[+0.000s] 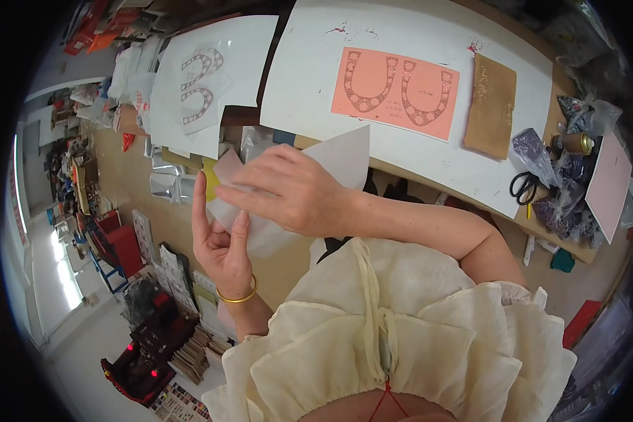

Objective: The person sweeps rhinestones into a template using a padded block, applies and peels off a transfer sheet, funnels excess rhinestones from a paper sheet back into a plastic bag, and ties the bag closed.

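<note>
I count two hands at work on one white translucent sheet (346, 153), held up in the air on the wearer's side of the pink sheet (395, 93) that lies on the white tabletop (301, 95). That pink sheet carries two U-shaped patterns. One brown packet (489, 105) lies just to its right; farther right, beyond the packet, are one pair of scissors (524, 187), one can (571, 144) and one pale pink board (610, 184). To its left, well apart, is one larger white sheet (252, 60) with one curved, 3-like pattern.

The right hand (288, 188) is nearer the pink sheet. Its forearm runs almost level across the body, back of the hand up, fingers close together and pointing left over the translucent sheet. The thumb is hidden from me, so I can't tell whether this hand is clamped on it.

The left hand (221, 235), with one gold bangle (240, 299) at its wrist, rises from below, farther from the pink sheet. Its forefinger and thumb point upward, standing apart, while the other fingers curl in. The translucent sheet's corner reaches this hand, but I can't make out if it's pinched there.
</note>
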The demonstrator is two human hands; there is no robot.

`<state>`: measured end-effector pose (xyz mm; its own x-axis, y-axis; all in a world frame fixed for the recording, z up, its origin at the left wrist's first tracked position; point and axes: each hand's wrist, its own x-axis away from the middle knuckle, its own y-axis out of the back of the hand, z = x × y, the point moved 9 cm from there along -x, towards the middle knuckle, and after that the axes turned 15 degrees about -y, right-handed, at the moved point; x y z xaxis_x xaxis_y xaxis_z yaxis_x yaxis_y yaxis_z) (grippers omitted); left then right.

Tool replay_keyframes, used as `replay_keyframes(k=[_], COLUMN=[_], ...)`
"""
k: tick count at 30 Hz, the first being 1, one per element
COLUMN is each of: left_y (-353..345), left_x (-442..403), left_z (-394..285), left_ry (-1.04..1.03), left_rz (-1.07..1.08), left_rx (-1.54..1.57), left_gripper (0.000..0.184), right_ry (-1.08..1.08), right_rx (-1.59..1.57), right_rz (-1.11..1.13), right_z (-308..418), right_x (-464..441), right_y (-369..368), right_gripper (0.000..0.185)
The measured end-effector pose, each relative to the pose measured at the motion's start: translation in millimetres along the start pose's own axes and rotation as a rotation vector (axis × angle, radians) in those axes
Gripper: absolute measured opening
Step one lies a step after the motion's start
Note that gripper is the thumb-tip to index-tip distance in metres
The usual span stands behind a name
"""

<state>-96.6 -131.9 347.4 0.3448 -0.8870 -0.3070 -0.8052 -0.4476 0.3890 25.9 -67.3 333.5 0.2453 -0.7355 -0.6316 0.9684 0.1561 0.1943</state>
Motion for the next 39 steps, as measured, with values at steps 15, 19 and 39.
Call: replay_keyframes(k=[15, 19, 39], left_y=[-10, -13, -49], left_x=[-11, -22, -45], left_z=[14, 10, 24], left_ry=[0.031, 0.035, 0.009], left_rz=[0.043, 0.065, 0.501], left_rx=[0.130, 0.123, 0.286], left_gripper=[0.066, 0.062, 0.060], right_ry=[-0.108, -0.114, -0.044], right_rx=[-0.294, -0.357, -0.208], right_rz=[0.051, 0.152, 0.104], right_z=[-21, -17, -24], right_x=[-2, -5, 3], right_y=[8, 6, 29], right_gripper=[0.013, 0.011, 0.021])
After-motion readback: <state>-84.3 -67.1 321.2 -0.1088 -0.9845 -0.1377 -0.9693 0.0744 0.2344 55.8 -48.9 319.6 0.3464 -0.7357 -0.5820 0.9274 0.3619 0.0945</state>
